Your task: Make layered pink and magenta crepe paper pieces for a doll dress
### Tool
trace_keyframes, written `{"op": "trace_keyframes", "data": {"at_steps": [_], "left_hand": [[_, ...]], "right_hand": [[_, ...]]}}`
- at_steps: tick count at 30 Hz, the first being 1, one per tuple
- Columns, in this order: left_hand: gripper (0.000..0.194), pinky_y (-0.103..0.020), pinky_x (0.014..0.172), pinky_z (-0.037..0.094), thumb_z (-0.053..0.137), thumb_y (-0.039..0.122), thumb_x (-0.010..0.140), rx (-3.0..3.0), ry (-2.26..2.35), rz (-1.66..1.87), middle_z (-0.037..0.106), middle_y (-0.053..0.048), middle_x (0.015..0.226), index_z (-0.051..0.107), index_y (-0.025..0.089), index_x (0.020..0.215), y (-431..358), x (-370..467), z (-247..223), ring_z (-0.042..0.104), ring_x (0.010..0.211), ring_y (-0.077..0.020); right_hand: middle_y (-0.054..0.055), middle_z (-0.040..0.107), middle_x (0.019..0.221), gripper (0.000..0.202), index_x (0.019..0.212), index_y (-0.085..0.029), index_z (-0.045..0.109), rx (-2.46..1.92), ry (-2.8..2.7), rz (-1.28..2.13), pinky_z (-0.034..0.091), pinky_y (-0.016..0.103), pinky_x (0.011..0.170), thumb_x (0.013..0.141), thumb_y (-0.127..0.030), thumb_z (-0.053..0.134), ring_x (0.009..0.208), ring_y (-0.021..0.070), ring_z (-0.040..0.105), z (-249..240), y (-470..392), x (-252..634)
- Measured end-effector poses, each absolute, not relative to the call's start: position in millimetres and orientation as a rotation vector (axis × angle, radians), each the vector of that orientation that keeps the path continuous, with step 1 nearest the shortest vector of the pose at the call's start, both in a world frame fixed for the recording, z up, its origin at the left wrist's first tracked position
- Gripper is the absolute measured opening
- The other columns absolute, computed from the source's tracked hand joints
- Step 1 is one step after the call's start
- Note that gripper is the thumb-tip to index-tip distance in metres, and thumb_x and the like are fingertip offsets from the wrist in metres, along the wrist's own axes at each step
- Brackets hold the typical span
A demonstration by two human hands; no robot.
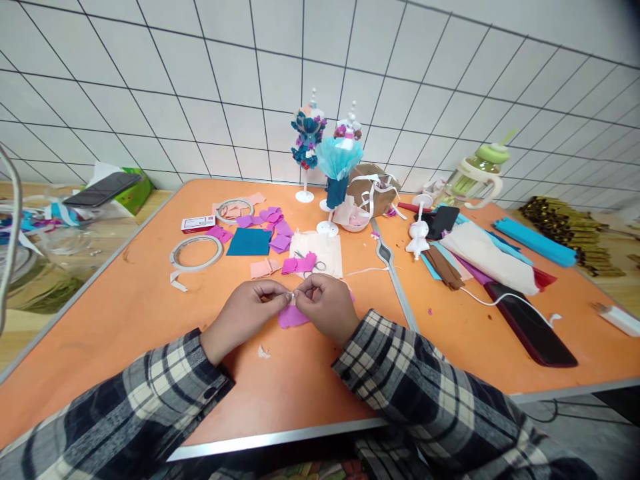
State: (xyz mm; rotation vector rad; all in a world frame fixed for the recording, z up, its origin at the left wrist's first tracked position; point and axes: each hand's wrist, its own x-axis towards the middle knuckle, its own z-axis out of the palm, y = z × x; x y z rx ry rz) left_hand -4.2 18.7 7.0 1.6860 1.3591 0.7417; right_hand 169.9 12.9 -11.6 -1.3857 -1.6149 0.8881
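Note:
In front of me, above the orange table, my left hand and my right hand meet fingertip to fingertip. Both are closed in a pinch on a piece of purple crepe paper, which hangs below the fingers. A small whitish bit shows between the fingertips; its kind is too small to tell. Just beyond lie scissors, partly covered by purple paper pieces, on a cream paper sheet. A peach paper piece and a dark teal paper square lie to the left.
Two tape rolls and a small red-and-white box lie left. Paper-dressed figures on stands stand at the back. Folded crepe paper, a dark phone with a cable and a green-lidded bottle are right.

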Motion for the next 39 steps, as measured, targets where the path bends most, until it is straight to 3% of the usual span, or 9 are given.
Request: {"op": "trace_keyframes", "data": {"at_steps": [8,22,39], "left_hand": [[0.029,-0.035,0.076,0.054,0.065,0.044,0.074,1.651,1.342,0.730,0.079,-0.006,0.080,0.077,0.017,0.074,19.7,-5.4,3.7,0.070,0.078,-0.0255],[0.033,-0.037,0.086,0.054,0.066,0.049,0.078,1.556,1.182,0.751,0.080,-0.007,0.089,0.079,0.019,0.078,19.7,-10.4,0.0,0.071,0.089,-0.0273],[0.026,-0.032,0.071,0.053,0.062,0.040,0.073,1.737,1.330,0.709,0.078,-0.005,0.076,0.076,0.019,0.070,19.7,-2.4,3.5,0.069,0.073,-0.0229]], "right_hand": [[-0.004,0.058,0.056,0.009,0.065,-0.019,0.061,-1.418,-1.542,1.051,0.035,0.022,0.049,0.071,-0.025,0.062,0.050,0.0103,0.047,-13.0,15.7,167.5],[-0.003,0.062,0.060,0.009,0.069,-0.019,0.066,-1.404,-1.541,1.043,0.038,0.021,0.052,0.072,-0.027,0.065,0.055,0.0109,0.051,-13.7,15.6,171.2],[-0.003,0.063,0.060,0.007,0.068,-0.018,0.066,-1.450,-1.614,1.030,0.038,0.022,0.053,0.072,-0.024,0.065,0.056,0.0110,0.053,-10.1,15.0,173.4]]}}
